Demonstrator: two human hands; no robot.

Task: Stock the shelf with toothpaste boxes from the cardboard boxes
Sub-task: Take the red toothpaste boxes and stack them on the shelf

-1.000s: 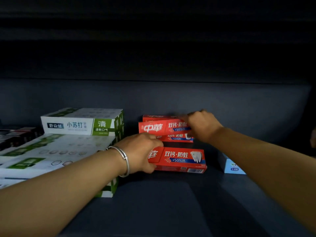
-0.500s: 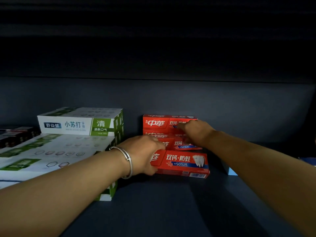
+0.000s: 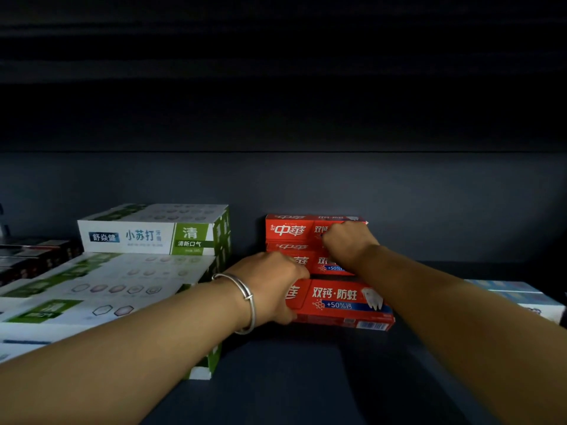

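Observation:
Three red toothpaste boxes sit on the dark shelf (image 3: 291, 381). Two are stacked at the back, a top box (image 3: 291, 230) on a middle box (image 3: 329, 265). A third, front red box (image 3: 340, 302) lies before them. My left hand (image 3: 270, 286), with a silver bangle on the wrist, grips the left end of the front box. My right hand (image 3: 346, 243) reaches farther in, its curled fingers holding the right part of the top box. It hides part of both stacked boxes.
White-and-green toothpaste boxes (image 3: 147, 237) are stacked in tiers on the left, close beside my left forearm. Dark boxes (image 3: 33, 256) lie at the far left. A blue-and-white box (image 3: 518, 297) lies at the right. The shelf back wall stands right behind the red stack.
My right hand has carried the top red box back and set it square on the rear stack. My left hand stays on the front red box, which has hardly moved.

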